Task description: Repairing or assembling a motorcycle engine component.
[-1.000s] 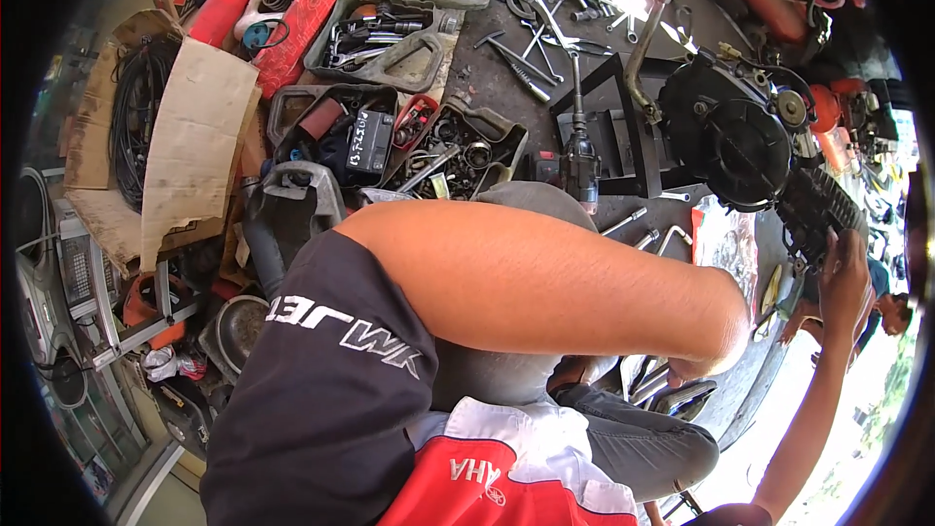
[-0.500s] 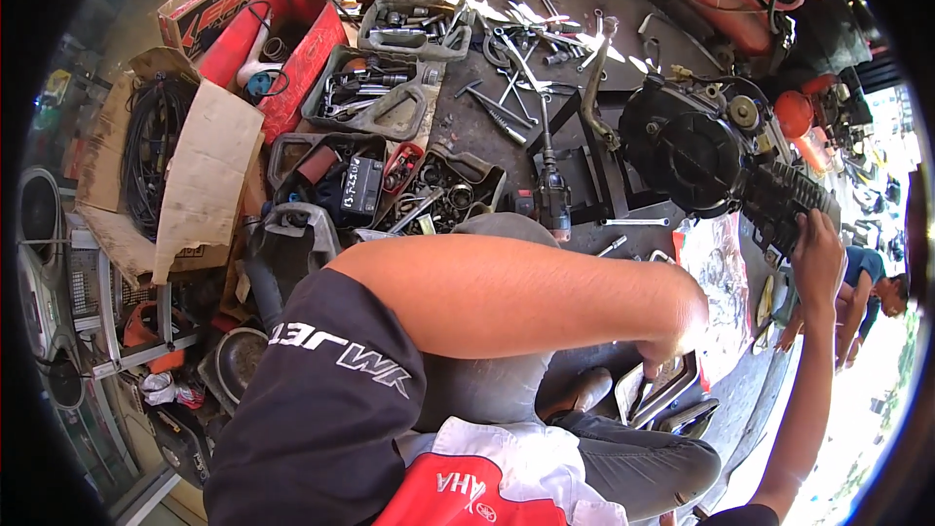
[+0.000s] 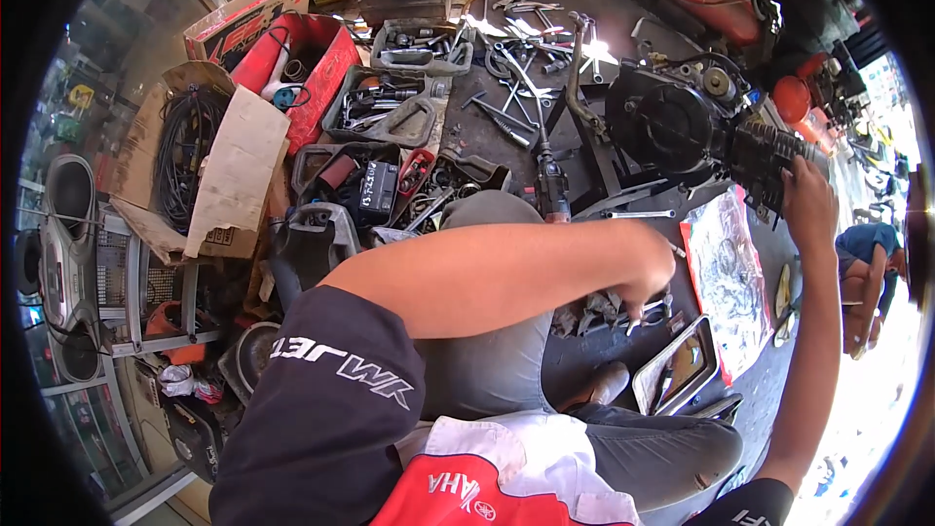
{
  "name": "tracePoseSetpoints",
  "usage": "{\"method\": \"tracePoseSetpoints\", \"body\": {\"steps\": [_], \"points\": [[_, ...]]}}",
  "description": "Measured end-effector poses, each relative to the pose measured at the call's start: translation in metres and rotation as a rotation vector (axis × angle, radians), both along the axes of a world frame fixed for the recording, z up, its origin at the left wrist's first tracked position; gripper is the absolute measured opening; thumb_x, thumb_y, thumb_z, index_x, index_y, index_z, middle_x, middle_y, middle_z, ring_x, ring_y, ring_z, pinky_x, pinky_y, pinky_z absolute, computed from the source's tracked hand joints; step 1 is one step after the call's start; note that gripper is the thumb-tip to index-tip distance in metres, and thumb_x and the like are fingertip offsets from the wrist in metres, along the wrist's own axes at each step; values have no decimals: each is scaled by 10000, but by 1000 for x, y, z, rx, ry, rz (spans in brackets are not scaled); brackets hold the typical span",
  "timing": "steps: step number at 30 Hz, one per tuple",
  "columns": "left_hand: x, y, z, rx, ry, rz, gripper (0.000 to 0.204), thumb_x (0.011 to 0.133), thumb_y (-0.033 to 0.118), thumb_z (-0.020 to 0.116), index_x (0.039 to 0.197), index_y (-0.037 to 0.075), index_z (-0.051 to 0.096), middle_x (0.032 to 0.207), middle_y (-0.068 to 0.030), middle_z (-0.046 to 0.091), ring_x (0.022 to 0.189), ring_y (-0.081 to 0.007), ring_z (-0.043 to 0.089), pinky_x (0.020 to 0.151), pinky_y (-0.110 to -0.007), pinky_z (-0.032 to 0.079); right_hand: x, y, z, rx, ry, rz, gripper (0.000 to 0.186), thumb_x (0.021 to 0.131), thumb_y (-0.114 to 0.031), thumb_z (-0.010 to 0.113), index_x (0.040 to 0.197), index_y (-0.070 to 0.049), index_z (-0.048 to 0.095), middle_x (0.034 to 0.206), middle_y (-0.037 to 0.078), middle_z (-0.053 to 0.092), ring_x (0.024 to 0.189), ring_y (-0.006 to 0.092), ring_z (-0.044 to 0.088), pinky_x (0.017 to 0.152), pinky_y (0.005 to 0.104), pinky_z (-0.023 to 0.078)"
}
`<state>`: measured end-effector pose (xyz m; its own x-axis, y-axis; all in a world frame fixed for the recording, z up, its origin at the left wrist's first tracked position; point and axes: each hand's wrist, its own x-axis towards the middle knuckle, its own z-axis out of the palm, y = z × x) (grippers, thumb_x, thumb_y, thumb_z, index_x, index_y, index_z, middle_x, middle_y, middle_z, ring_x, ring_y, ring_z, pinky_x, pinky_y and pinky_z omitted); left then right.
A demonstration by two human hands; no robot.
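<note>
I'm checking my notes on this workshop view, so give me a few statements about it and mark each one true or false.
1. The right hand is at the finned end of the engine. True.
2. The left hand is reaching into the red box. False: it is well to the right of that box, near the metal-rimmed tray.
3. A coil of black cable sits in the open cardboard box. True.
4. The clear plastic package lies on top of the engine. False: it is on the floor, beside the tray.
5. Nobody else is in view. False: another person shows near the right edge.
</note>
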<state>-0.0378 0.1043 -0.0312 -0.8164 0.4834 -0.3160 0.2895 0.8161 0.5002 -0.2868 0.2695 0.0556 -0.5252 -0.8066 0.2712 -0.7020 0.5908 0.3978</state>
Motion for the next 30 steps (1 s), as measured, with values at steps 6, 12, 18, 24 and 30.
{"method": "tracePoseSetpoints", "body": {"steps": [6,12,18,24,30], "points": [[-22,-4,0,-100,-88,14,531,811,448,820,1113,16,750,1065,-185,758,1074,-367,707,939,-465,553,-4,3,-5,-14,117,207,123,993,-158,599,990,-39,631,940,172,673,907,383,681,778,490,521],[-23,38,23,19,-5,-107,390,784,383,839,983,50,796,980,-131,776,963,-335,738,847,-458,582,-18,-4,-13,-69,-10,-70,250,1035,-230,576,947,0,617,964,218,690,872,456,669,739,541,507],[-34,103,30,7,42,-256,453,716,377,892,1100,151,811,1084,-62,780,987,-286,739,814,-458,589,-16,7,-9,-43,40,-5,272,1040,-285,584,1046,-17,632,1010,231,688,887,463,668,730,539,519],[-47,155,42,-28,58,-311,567,751,408,874,1263,205,740,1258,-44,728,1138,-291,686,933,-517,536,-15,8,1,104,67,26,192,1029,-227,589,1050,-40,627,1032,156,689,880,406,693,726,512,536],[-35,163,49,14,123,-251,597,774,383,866,1325,223,705,1334,-50,695,1231,-295,647,1001,-532,510,-28,0,-6,156,88,-38,242,1052,-291,547,1175,-137,686,1017,183,712,799,417,698,691,499,547]]}}
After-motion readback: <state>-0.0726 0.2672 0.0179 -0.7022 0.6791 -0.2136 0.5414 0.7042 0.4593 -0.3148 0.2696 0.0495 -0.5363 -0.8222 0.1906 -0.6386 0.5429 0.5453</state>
